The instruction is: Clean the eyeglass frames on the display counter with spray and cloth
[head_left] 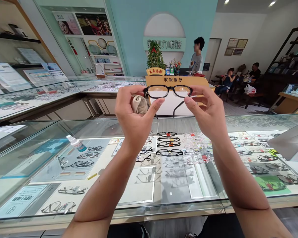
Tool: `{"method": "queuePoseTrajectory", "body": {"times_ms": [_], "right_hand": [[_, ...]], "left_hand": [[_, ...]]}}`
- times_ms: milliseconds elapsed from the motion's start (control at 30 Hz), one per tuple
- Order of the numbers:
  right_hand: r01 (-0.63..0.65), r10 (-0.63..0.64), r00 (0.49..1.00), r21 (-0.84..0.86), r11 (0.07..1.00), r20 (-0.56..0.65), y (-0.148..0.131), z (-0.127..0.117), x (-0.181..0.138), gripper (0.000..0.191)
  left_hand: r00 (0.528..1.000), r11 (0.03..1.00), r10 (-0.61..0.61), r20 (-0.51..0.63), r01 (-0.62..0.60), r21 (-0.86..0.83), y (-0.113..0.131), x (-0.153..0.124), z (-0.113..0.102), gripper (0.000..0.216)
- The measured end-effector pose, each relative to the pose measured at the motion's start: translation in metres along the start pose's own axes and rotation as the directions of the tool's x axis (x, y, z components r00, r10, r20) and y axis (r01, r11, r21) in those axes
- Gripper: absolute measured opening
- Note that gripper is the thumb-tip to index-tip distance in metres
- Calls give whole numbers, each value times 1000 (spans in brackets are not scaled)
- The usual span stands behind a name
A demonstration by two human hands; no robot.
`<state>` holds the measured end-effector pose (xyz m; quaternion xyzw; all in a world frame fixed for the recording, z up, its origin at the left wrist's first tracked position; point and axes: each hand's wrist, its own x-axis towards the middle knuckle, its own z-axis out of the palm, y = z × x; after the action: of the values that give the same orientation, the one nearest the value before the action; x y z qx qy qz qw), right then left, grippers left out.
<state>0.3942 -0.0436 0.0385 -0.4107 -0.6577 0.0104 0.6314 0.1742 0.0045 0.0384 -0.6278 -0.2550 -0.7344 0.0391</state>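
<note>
A pair of black-framed eyeglasses [171, 87] is held up level at chest height, its temples hanging down and away. My left hand [134, 110] grips the frame's left corner and also has a crumpled beige cloth [139, 104] tucked in its curled fingers. At the right corner, my right hand [207, 107] pinches the frame between thumb and fingers. Both hands are above the glass display case [129, 201]. Below them, rows of eyeglasses [169, 152] lie inside the case.
On the glass at left stands a white spray bottle [76, 143] with blue liquid. A grey-white panel [291, 140] juts in at right. Beyond is a cashier counter [178, 80] with a plant [155, 58] and a standing person [197, 56]. Two people sit at far right.
</note>
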Motion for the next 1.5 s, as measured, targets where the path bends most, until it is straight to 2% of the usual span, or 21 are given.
{"method": "queuePoseTrajectory", "body": {"times_ms": [233, 300, 433, 667, 767, 967, 1267, 1500], "right_hand": [[23, -23, 999, -11, 1000, -33, -5, -1, 0, 39], [25, -25, 999, -3, 1000, -45, -6, -1, -1, 39], [37, -39, 997, -20, 999, -62, -8, 0, -1, 39], [67, -71, 995, -55, 996, -72, -10, 2, -3, 38], [64, -66, 996, -41, 997, -56, -11, 3, -3, 38], [52, -52, 998, -1, 999, -43, -10, 3, -2, 40], [107, -115, 989, -87, 990, -88, -14, 4, -4, 35], [112, -120, 989, -93, 989, -88, -13, 5, -4, 36]], "left_hand": [[995, 995, -86, 53, 88, -39, 1, 0, 1, 46], [993, 993, -100, 65, 104, -49, 0, 0, 2, 50], [994, 994, -98, 47, 100, -45, -1, -1, 5, 62], [991, 990, -126, 45, 129, -60, -1, -2, 6, 59], [991, 989, -123, 56, 127, -72, -3, -2, 7, 64], [996, 996, -87, 0, 87, -31, -6, -3, 10, 74], [994, 991, -110, 9, 110, -81, -10, -8, 17, 74], [993, 990, -121, -5, 120, -71, -12, -10, 20, 77]]}}
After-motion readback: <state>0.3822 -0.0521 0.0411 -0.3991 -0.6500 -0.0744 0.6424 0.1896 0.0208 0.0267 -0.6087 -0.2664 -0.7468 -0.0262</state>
